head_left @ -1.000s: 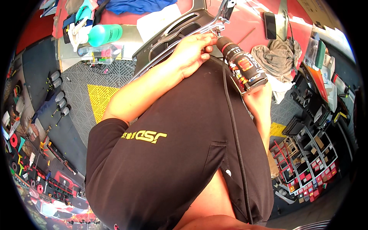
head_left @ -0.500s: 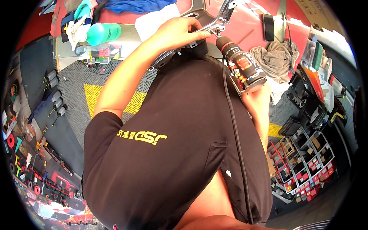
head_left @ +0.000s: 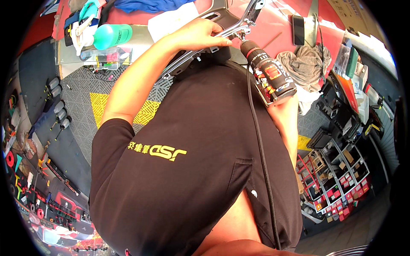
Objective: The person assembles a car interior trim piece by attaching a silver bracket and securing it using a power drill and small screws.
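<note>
One clear box (head_left: 106,60) and one green spray bottle (head_left: 112,36) sit by the near left corner of the surface (head_left: 273,23). One blue cloth (head_left: 147,4) lies farther from the near edge, one white sheet (head_left: 165,24) to its right. The left hand (head_left: 196,36) has its grip clasped on one dark panel (head_left: 225,16) with silver rails, across the middle of the near edge. One drill (head_left: 272,71) points at a rail; contact cannot be told. One brown rod (head_left: 272,40) lies beyond it. The right hand (head_left: 283,107), fingers hidden, grasps the drill from below. One phone (head_left: 298,30) and one grey cloth (head_left: 304,67) lie toward the right edge.
</note>
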The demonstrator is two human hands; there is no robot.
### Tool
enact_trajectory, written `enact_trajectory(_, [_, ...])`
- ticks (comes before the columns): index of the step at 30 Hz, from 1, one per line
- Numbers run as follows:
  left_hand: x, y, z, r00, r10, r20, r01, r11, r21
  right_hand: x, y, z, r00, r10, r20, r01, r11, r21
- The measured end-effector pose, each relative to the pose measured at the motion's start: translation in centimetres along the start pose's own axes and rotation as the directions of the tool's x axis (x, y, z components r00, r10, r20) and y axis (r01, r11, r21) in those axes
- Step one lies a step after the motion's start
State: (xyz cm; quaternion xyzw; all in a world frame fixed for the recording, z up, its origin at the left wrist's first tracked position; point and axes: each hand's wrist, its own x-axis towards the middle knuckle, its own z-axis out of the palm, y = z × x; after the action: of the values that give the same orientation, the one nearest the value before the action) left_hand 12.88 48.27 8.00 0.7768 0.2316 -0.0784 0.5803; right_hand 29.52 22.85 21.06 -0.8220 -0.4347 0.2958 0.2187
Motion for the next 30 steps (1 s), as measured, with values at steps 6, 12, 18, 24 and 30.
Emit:
enact_trajectory(6, [-0.1, -0.6, 0.1, 1.0, -0.004, -0.001, 0.004, 0.999, -0.05, 0.1, 0.3, 0.2, 1.0, 0.012, 0.018, -0.011, 0.997, -0.077])
enact_trajectory(12, [1.0, -0.1, 0.1, 0.996, 0.056, 0.071, -0.051, 0.997, -0.062, -0.4, -2.0, -0.2, 0.997, 0.061, -0.037, -0.064, 0.993, -0.101])
enact_trajectory(18, [-0.6, 0.3, -0.3, 1.0, 0.008, 0.01, -0.008, 0.999, 0.044, 0.7, 1.5, 0.5, 0.999, -0.042, -0.002, 0.041, 0.997, -0.067])
enact_trajectory(24, [-1.1, 2.8, -0.9, 0.995, -0.099, 0.034, 0.091, 0.98, 0.176, -2.1, 0.3, -1.9, 1.0, -0.022, -0.01, 0.023, 0.995, 0.1])
enact_trajectory(30, [-1.8, -1.6, -2.7, 0.956, -0.172, -0.238, -0.139, 0.451, -0.882, -4.0, 0.8, -2.4, 0.975, 0.201, -0.091, -0.145, 0.895, 0.421])
